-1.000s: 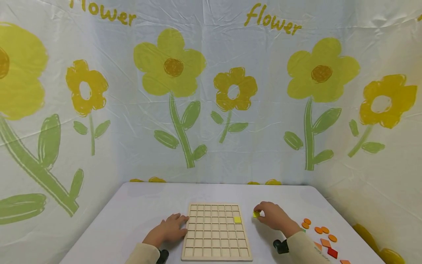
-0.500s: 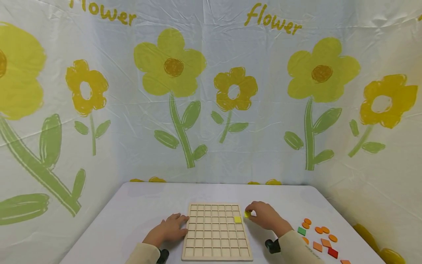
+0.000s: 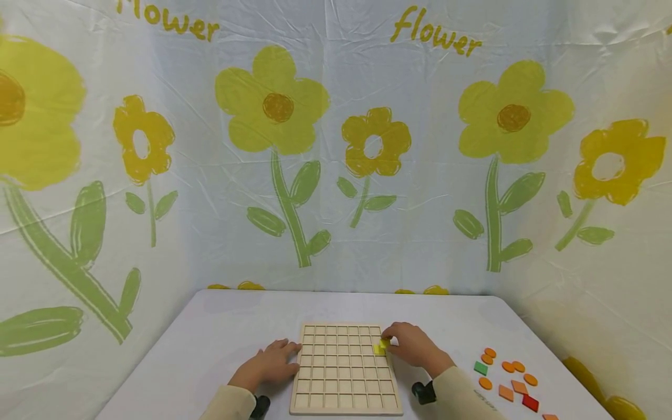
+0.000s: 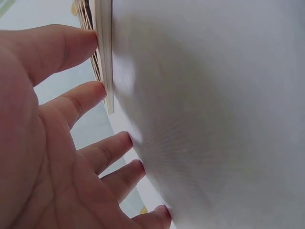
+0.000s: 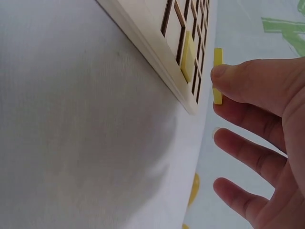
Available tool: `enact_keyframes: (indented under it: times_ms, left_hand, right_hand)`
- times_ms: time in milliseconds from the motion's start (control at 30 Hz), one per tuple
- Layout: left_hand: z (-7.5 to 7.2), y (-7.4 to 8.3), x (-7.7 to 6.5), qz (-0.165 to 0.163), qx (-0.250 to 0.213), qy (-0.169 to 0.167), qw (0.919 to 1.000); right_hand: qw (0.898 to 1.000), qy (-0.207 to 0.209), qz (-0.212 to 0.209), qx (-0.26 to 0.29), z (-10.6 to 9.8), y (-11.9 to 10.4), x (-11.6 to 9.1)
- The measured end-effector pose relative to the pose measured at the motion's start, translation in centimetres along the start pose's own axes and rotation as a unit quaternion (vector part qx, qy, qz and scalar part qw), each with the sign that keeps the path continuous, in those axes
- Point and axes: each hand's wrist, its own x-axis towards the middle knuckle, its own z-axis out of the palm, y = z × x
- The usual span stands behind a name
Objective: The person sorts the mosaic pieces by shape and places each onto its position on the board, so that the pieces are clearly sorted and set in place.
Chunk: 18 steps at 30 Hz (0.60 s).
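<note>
A wooden grid board [image 3: 338, 370] lies on the white table, one yellow square tile [image 5: 188, 57] sitting in a cell near its right edge. Between thumb and forefinger, my right hand [image 3: 415, 345] pinches a second yellow tile [image 5: 218, 76]; the right wrist view has it edge-on, held above the board's right side. The other fingers of that hand are spread apart. At the board's left edge rests my left hand [image 3: 270, 363], fingers extended. In the left wrist view its thumb and forefinger touch the board's side [image 4: 103, 52], and the remaining fingertips [image 4: 138, 167] rest on the table.
To the right lie several orange discs [image 3: 508, 366], orange square tiles [image 3: 506, 392], a green tile [image 3: 480, 368] and a red tile [image 3: 530, 402]. A flower-printed curtain [image 3: 336, 245] encloses the table's back and sides.
My right hand has moved left with the pinched yellow tile, from beside the board to over its right edge. The left hand has stayed at the board's left side.
</note>
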Motion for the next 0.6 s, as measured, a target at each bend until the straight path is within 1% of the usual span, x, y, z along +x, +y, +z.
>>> enact_keyframes:
  times_ms: [267,400,600]
  left_hand:
    - [-0.3,0.2,-0.3,-0.001,-0.001,-0.004,1.0000]
    - [-0.2,0.1,-0.2,-0.001,0.000,-0.006,1.0000]
    - [-0.1,0.0,-0.1,-0.001,-0.001,-0.008,1.0000]
  right_hand:
    - [1.000,-0.001,-0.019,-0.001,0.5,-0.5,0.3]
    - [1.000,-0.005,-0.023,0.004,0.7,-0.8,0.5]
    - [0.999,-0.001,-0.043,0.006,1.2,-1.0,0.7]
